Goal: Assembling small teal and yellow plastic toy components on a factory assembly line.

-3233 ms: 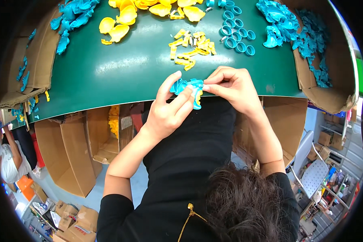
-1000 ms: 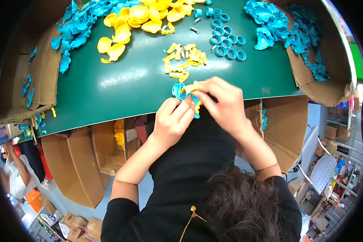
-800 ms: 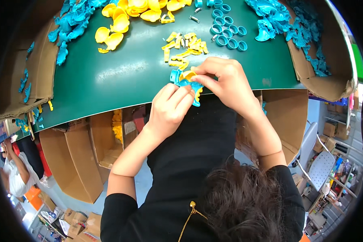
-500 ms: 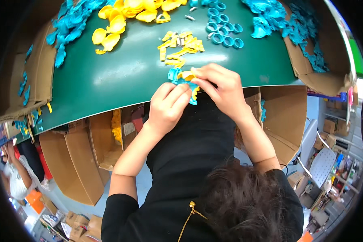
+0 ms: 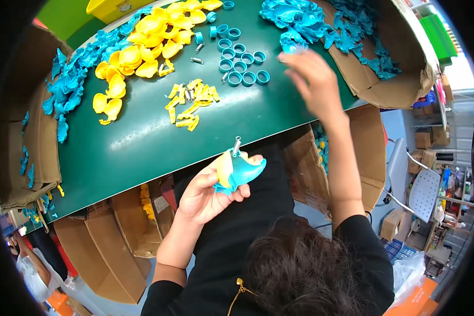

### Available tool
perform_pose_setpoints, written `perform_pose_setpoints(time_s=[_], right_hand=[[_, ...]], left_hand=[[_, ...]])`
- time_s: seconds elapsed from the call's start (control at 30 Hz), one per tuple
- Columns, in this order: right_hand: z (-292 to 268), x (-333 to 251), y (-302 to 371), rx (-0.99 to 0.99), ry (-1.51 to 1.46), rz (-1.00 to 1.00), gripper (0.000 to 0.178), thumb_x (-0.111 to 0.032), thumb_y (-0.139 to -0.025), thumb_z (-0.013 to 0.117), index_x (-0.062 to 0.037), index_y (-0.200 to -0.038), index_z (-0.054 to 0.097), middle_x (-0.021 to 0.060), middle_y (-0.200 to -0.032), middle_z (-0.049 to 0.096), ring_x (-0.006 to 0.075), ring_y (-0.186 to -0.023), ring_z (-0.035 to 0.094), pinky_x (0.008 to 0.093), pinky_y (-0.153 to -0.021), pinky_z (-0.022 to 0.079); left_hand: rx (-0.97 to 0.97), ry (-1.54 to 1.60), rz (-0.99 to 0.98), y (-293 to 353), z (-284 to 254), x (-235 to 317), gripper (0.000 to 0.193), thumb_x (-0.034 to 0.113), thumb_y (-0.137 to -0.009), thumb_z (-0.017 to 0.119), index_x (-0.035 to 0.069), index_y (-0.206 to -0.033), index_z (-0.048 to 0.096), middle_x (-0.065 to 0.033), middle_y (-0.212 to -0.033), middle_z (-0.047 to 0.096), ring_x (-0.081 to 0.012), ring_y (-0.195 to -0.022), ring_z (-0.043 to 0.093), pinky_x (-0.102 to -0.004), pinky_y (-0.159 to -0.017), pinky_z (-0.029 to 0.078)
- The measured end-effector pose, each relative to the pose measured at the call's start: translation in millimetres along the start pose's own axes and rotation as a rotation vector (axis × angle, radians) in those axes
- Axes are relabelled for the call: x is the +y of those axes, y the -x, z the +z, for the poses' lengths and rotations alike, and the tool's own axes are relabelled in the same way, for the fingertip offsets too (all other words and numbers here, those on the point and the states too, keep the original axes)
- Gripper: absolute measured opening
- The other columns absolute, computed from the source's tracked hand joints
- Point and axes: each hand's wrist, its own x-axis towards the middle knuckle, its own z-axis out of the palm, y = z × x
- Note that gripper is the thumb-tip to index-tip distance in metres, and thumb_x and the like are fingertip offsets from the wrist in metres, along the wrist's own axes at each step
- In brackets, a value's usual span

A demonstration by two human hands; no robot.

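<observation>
My left hand (image 5: 203,199) is closed around a curved blue-and-yellow plastic part (image 5: 245,171), held just off the front table edge. A small metal coil spring (image 5: 237,145) sticks up from the top of this part. Out to the right, my right hand (image 5: 316,84) reaches over the table, slightly blurred. Its thumb and forefinger look apart, with the fingertips at the near edge of a pile of blue plastic parts (image 5: 295,21); I see nothing held in them. Small yellow pieces (image 5: 189,108) lie in a loose cluster on the green table, with metal springs among them.
Blue rings (image 5: 239,67) stand grouped mid-table, with loose springs (image 5: 197,60) beside them. Yellow shell-shaped parts (image 5: 142,47) spread over the back left, bordered by blue parts (image 5: 71,89). Cardboard boxes flank the table left (image 5: 34,152) and right (image 5: 400,95); others stand below its front edge.
Before, both hands worked together on the blue-and-yellow part. Now my right hand has moved right to the blue pile, while my left keeps the part, turned with its spring showing.
</observation>
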Motion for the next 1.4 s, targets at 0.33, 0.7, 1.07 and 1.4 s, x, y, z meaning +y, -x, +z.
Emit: perform_pose_setpoints(time_s=[0.33, 0.7, 1.07, 1.4], right_hand=[[9, -10, 33, -0.124, -0.455, 0.483, 0.046, -0.016, -0.101, 0.05, -0.006, -0.146, 0.045, 0.013, -0.124, 0.054, 0.0264, -0.109, 0.054, 0.0337, -0.102, 0.04], [6, -74, 59, -0.012, -0.932, 0.674, 0.064, -0.006, -0.085, 0.074, 0.0042, -0.142, 0.047, 0.0117, -0.13, 0.058, 0.0183, -0.112, 0.059, 0.0321, -0.098, 0.047], [10, -125, 55, -0.179, -1.125, 0.494, 0.063, -0.009, -0.076, 0.083, 0.0034, -0.133, 0.058, 0.0081, -0.117, 0.056, 0.0164, -0.11, 0.057, 0.0291, -0.097, 0.046], [11, -127, 57, -0.236, -1.266, 0.537, 0.066, -0.011, -0.075, 0.084, 0.0032, -0.133, 0.058, 0.0073, -0.117, 0.054, 0.0152, -0.109, 0.057, 0.029, -0.096, 0.047]], left_hand=[[0.129, -0.375, 0.327, -19, 4, -1, 0.061, 0.038, -0.097, 0.06, 0.001, -0.138, 0.035, -0.0258, -0.149, 0.038, -0.0396, -0.121, 0.059, -0.0436, -0.097, 0.055], [0.165, -0.663, 0.564, -28, 10, -2, 0.082, 0.014, -0.082, 0.076, -0.001, -0.15, 0.031, -0.0194, -0.146, 0.045, -0.0328, -0.132, 0.051, -0.0439, -0.109, 0.045], [0.171, -0.931, 0.652, -24, 2, -2, 0.082, -0.001, -0.077, 0.072, -0.005, -0.149, 0.031, -0.0231, -0.152, 0.037, -0.0298, -0.14, 0.042, -0.0425, -0.114, 0.038], [0.14, -0.931, 0.458, -11, 3, 15, 0.083, -0.013, -0.077, 0.073, -0.002, -0.15, 0.034, -0.0236, -0.155, 0.034, -0.0312, -0.139, 0.043, -0.0398, -0.105, 0.049]])
